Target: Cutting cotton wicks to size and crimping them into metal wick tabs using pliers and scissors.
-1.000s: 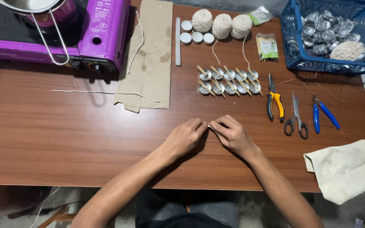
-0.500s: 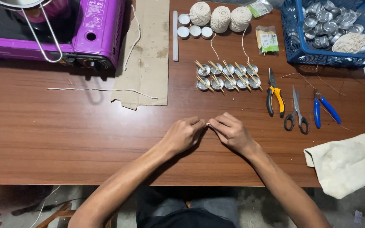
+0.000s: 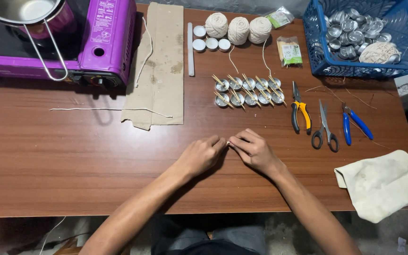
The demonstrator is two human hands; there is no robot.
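Wooden and brown, the counter carried everything, ordered here from big to small. At its far left stood a purple portable gas stove with a steel pan on top. At the far right sat a blue plastic basket holding empty metal tealight cups and a ball of twine. A strip of cardboard lay right of the stove, with a loose white string running from its near edge out to the left. An off-white cloth hung over the near right edge. Three balls of cream twine sat at the far middle, with four white tealights just left of them. Nearer lay two rows of tealight cups, each crossed by wooden sticks. To their right were yellow-handled pliers, scissors and blue-handled pliers, side by side but apart.

Near the middle, the left hand and right hand met fingertip to fingertip on the counter, both pinched closed on a tiny pale piece held between them. It was too small to identify.
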